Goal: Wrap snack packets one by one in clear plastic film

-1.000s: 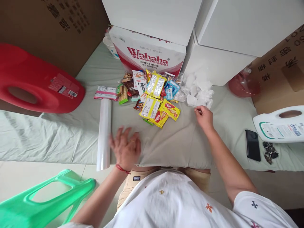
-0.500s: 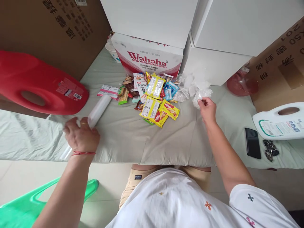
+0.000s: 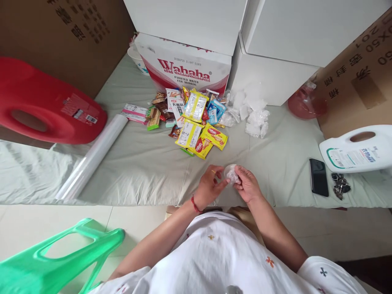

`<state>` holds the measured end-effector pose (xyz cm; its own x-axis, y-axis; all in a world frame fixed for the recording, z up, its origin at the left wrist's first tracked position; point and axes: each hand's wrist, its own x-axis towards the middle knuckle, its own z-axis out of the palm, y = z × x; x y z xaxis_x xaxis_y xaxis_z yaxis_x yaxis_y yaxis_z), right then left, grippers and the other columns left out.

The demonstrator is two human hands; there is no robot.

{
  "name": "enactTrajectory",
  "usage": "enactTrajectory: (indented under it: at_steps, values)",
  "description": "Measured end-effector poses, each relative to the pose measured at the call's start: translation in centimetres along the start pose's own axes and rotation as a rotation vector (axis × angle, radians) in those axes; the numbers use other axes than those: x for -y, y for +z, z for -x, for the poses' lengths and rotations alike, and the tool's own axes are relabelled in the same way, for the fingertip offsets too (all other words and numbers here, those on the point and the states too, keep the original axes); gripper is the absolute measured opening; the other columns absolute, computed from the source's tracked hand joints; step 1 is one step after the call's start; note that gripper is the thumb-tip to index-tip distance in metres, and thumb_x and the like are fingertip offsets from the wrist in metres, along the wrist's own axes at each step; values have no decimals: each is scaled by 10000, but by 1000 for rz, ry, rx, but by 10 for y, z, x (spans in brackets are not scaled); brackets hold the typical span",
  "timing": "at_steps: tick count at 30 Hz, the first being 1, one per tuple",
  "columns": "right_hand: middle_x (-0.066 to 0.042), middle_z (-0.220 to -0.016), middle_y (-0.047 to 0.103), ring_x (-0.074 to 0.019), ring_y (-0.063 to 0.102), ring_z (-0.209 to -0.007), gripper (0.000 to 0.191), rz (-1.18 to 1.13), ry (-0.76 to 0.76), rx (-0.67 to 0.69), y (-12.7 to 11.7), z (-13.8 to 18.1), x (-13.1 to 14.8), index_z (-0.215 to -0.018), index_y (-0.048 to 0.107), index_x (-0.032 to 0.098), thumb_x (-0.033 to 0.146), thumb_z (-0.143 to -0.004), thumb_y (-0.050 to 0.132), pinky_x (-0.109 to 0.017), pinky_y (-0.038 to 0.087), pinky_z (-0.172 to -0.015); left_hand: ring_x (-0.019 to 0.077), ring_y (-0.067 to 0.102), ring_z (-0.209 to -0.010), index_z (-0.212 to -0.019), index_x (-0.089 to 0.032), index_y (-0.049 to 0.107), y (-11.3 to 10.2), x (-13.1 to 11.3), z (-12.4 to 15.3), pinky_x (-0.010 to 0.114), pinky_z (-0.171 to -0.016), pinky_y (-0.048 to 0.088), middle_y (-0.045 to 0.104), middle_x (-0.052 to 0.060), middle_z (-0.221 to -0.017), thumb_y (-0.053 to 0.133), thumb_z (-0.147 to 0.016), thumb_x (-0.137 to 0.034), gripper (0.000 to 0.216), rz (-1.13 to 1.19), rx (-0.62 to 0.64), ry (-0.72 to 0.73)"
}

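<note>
roll (image 3: 93, 156) now slanted, plastic bundle (image 3: 232, 174) between hands (image 3: 249, 187)

The room is being crossed by a long platform (image 3: 147, 167), which is being covered with creased grey-green cloth. Behind it, the view is being closed off by white box-like units (image 3: 294, 32). Both sides are being flanked by brown cardboard boxes (image 3: 101, 61). Pale floor tiles (image 3: 134, 224) are being shown below, partly hidden by a green stool (image 3: 33, 271).

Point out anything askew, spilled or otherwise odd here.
The clear roll lies slantwise, one end near the front edge of the cloth, and the snack packets sit in a jumbled heap. The plastic in the right hand is crumpled. I see nothing spilled.
</note>
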<state>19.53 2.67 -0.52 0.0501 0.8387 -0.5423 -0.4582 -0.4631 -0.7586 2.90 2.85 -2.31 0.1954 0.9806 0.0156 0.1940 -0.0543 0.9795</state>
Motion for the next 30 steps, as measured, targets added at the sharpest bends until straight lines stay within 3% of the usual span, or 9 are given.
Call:
enactTrajectory:
  at_steps: [5,8,12,18,21,23,24,27,30]
  values:
    - [4,-807,624,-123,522,-722,448,194,-147,149,-5,9,-2,-914,706,216,551,-689,900,-233,453,-604,128,535,-659,-843,-199,638,13,7,-10,278,-649,422,619,3,-787,660,-879,-393,199,72,-30,-129]
    - [21,-749,609,-111,475,-665,399,278,-170,59,-15,8,-2,-817,707,211,494,-644,928,-231,409,-569,124,518,-652,-828,-194,622,6,8,-9,267,-643,406,601,-17,-730,734,-821,-471,299,286,11,-258]
    - [31,-743,597,-100,482,-644,399,127,-95,0,-32,6,9,-794,685,210,450,-603,942,-215,401,-543,102,489,-630,-791,-183,608,-13,8,-5,245,-629,385,565,-38,-666,828,-748,-495,384,581,31,-400]
    - [52,-664,522,-79,436,-556,391,45,29,82,-49,14,27,-797,639,204,420,-633,920,-197,344,-467,101,536,-650,-787,-169,620,-38,7,-9,239,-612,419,588,-13,-746,923,-613,-378,407,878,113,-539]
    - [64,-648,500,-72,392,-511,391,96,-43,50,-45,20,23,-837,625,220,461,-681,890,-198,296,-442,93,522,-643,-773,-183,591,-43,5,-12,215,-571,399,583,-25,-742,915,-613,-400,422,745,-147,-477]
    - [50,-684,542,-88,449,-546,351,179,-232,-30,-40,26,17,-862,624,230,491,-764,837,-217,365,-488,67,438,-563,-744,-192,550,-42,1,-10,195,-506,324,516,-55,-658,875,-687,-464,428,598,-318,-392]
    - [43,-698,563,-100,485,-575,316,252,-334,-62,-36,28,13,-876,628,235,491,-814,801,-232,406,-528,61,399,-528,-729,-192,536,-41,-3,-7,195,-481,291,481,-61,-621,824,-747,-530,444,549,-314,-368]
    - [16,-752,637,-136,574,-671,200,564,-559,-65,-24,37,2,-924,651,244,437,-926,704,-275,483,-657,86,468,-545,-786,-190,574,-29,-19,5,199,-447,300,523,-26,-655,641,-852,-706,524,506,-31,-381]
    - [-17,-852,708,-163,627,-754,152,804,-666,31,-12,43,-8,-946,670,248,397,-967,647,-305,508,-735,133,565,-677,-893,-197,605,-11,-30,9,201,-466,402,581,-3,-767,752,-757,-688,530,465,120,-439]
